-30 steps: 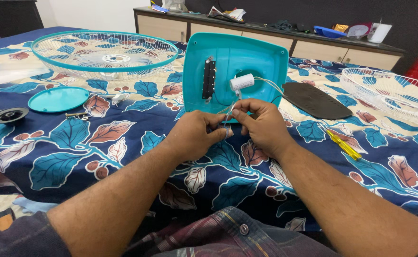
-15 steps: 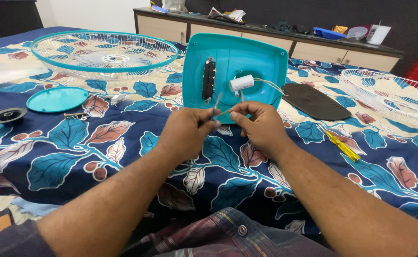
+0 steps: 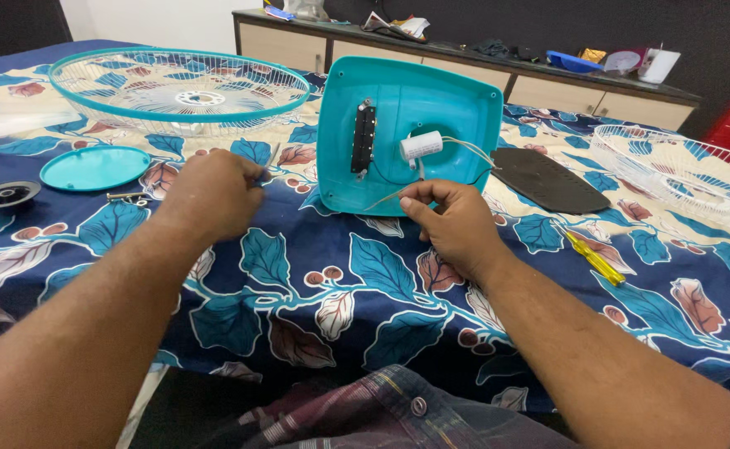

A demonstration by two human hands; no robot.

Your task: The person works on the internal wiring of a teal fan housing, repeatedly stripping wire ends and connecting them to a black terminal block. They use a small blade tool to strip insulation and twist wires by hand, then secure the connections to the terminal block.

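Note:
A teal plastic fan housing (image 3: 452, 104) lies tilted on the table with its open inside towards me. Inside it sit a black switch block (image 3: 363, 137) and a white cylinder (image 3: 421, 145) with thin wires. My right hand (image 3: 458, 226) pinches one thin wire (image 3: 384, 199) that runs out of the housing's lower edge. My left hand (image 3: 213, 193) is closed, left of the housing and apart from it. A thin grey metal tool (image 3: 272, 155) sticks out past its fingers.
A teal-rimmed wire fan guard (image 3: 174, 83) lies at the back left and a white one (image 3: 680, 166) at the right. A teal round cover (image 3: 95, 169), a black ring (image 3: 6, 195), a black plate (image 3: 548, 179) and a yellow screwdriver (image 3: 593, 258) lie on the leaf-patterned cloth.
My hands were together at the wire in front of the housing. My left hand has pulled away to the left; the right hand stays at the wire.

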